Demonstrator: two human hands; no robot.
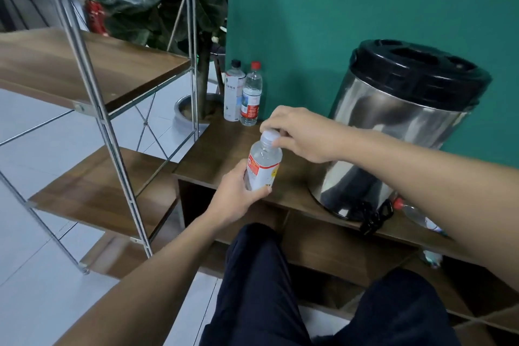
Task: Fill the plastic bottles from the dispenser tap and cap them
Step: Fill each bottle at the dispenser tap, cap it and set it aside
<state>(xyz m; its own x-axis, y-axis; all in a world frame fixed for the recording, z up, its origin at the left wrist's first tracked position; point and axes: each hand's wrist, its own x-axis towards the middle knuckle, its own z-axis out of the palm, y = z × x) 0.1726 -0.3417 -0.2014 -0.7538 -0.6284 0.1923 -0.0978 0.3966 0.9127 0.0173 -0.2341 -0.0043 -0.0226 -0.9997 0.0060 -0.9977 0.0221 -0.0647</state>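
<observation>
Teal wall (351,3) behind a low wood-grain counter (222,149) with open cubbies underneath. Left: metal-frame shelving unit (92,87) with brown wooden shelves, cross-braced. Floor (33,199) is pale glossy tile. Big-leaf potted plant (157,0) in a round grey pot behind the shelving. Red fire extinguisher (95,18) further back, blurred.

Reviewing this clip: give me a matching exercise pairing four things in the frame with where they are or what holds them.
Things:
1. white cap
2. held bottle
3. dispenser
4. red-capped bottle

Places:
a. gripped by left hand
b. standing by the green wall
c. under the right hand fingers
d. on the counter, right side

Pairs: 1-c, 2-a, 3-d, 4-b
</observation>
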